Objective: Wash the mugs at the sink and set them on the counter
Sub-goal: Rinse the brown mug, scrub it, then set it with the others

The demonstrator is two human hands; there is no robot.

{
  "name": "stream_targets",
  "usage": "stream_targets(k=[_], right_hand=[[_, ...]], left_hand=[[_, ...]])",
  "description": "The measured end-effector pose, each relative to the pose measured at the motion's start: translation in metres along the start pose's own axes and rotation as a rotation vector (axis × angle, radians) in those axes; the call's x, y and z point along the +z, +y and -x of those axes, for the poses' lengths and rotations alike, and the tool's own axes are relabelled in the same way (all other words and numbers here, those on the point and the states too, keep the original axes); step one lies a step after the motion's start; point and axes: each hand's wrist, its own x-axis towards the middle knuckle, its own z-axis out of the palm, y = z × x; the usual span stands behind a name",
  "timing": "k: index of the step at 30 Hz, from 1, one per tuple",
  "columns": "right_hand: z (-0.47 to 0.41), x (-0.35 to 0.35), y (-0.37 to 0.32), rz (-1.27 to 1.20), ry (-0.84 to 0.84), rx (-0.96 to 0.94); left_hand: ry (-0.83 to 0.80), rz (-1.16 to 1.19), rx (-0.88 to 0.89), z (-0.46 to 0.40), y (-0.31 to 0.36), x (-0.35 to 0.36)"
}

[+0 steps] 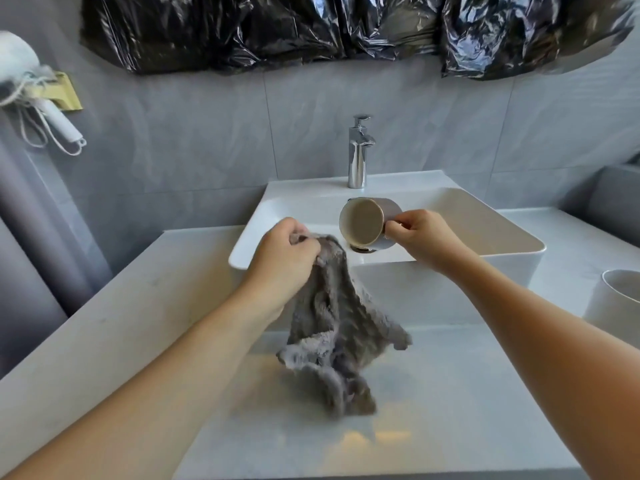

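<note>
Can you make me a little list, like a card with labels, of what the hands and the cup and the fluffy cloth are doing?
left hand: grips the top of the grey cloth
cloth: hangs down, its lower end on the counter
right hand: holds the mug by its handle
mug: tipped on its side over the sink, opening facing the cloth
tap: no water seen running
second white cup: on the counter, far right
</note>
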Motion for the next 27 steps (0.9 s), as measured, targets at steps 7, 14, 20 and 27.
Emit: stream_targets(k=[7,14,20,27], right_hand=[[0.001,0.000,0.001,0.009,0.017,-0.024],[0.002,0.001,-0.001,0.025,0.017,-0.022],[0.005,0.000,-0.006,0.013,0.004,-0.006],[0.006,-0.006,-0.010,-0.103,0.018,0.029]], left_hand=[[-0.059,-0.204,0.343,0.006,0.008,-0.007],[-0.808,-0.947,0.181,0.037,-0.051,0.006],[-0.820,-1.074,0.212,0.051,-0.069,0.017],[-0.179,-0.885,0.472,0.033,-0.022,-0.006]])
